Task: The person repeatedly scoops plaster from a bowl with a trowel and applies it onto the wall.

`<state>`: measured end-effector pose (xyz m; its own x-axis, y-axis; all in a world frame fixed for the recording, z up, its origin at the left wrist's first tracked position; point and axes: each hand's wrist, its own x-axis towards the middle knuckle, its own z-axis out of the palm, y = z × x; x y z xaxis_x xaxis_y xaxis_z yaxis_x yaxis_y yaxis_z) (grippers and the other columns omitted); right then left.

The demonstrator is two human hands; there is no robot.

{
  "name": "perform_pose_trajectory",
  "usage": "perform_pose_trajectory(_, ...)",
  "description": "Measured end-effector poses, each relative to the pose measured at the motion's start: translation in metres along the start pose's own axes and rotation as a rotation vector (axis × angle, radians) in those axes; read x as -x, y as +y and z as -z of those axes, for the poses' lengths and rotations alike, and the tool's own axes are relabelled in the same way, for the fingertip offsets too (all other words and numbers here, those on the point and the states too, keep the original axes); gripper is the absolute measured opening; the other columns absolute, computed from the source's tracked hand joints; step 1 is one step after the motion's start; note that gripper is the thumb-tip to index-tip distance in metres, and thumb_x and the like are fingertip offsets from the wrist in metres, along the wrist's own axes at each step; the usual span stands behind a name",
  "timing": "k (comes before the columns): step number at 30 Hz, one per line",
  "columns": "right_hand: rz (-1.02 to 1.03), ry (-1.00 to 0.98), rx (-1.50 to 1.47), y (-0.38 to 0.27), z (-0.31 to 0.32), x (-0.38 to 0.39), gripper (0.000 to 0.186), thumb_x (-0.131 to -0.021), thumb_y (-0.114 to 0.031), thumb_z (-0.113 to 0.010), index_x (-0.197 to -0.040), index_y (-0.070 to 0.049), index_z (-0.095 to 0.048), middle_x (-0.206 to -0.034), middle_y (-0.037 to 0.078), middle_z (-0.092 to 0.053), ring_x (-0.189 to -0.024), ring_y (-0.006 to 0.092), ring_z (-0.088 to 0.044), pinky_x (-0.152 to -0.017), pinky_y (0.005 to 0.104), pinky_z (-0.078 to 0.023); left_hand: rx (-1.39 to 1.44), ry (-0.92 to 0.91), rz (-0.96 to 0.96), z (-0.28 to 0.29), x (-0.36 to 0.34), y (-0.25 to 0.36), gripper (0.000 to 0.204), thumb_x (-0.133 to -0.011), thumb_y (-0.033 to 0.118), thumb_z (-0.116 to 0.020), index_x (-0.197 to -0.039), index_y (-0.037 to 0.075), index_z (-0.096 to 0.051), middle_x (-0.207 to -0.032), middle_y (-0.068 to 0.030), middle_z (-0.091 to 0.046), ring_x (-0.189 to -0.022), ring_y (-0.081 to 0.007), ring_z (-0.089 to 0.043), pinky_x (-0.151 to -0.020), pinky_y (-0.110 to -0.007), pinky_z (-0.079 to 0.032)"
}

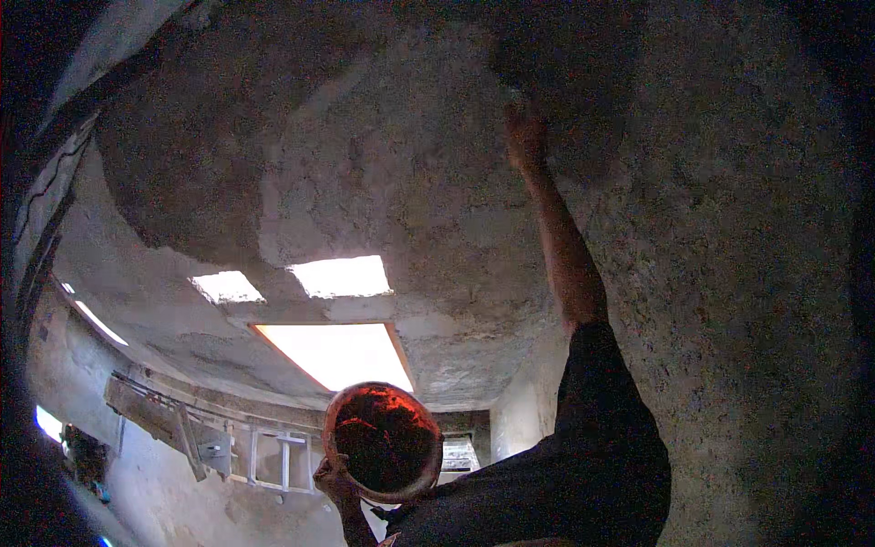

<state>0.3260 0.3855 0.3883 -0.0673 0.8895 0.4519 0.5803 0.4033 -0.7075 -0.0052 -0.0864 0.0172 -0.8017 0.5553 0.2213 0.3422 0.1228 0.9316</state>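
My left hand [337,479] grips the rim of a round orange-red basin [334,406], its fingers wrapped round the edge. The basin is tilted so its inside shows, with a dark mass in it that I cannot make out. My right arm, in a dark sleeve, is stretched far up against a rough grey plastered wall [410,182]. At its end my right hand [526,137] looks closed beside a darker, wet-looking patch [574,91]. Something small and pale shows at its fingertips, too dim to name.
Bright openings [337,351] with pale light stand at the lower middle. A ladder-like wooden frame [278,460] and a plank [150,410] lie beyond at lower left. A dark cable or pipe [55,173] runs along the left edge.
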Motion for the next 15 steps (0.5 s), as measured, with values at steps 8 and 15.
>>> perform_pose_trajectory(8, 0.406, 0.247, 0.153, 0.006, -0.030, 0.031, 0.046, -0.085, -0.029, -0.052, -0.119, 0.000, -0.043, -0.103, 0.019, -0.056, -0.092, 0.0276, -0.056, -0.082, 0.0386, -0.044, 0.112, -0.030, 0.279, -0.004, -0.005, 0.036, 0.018, -0.067, 0.011, -0.066, -0.056, 0.001, -0.054, -0.052, 0.0038, -0.043, -0.047, -0.0069, -0.033, -0.044, -0.026, -0.022)
perform_pose_trajectory(15, 0.298, 0.559, -0.004, 0.026, -0.022, 0.014, 0.043, -0.085, -0.026, -0.053, -0.120, -0.004, -0.044, -0.108, 0.017, -0.054, -0.096, 0.0266, -0.055, -0.082, 0.0380, -0.043, 0.066, -0.076, -0.024, 0.001, -0.003, -0.018, 0.016, -0.068, 0.010, -0.066, -0.059, 0.000, -0.057, -0.054, 0.0023, -0.046, -0.049, -0.0076, -0.036, -0.045, -0.026, -0.026)
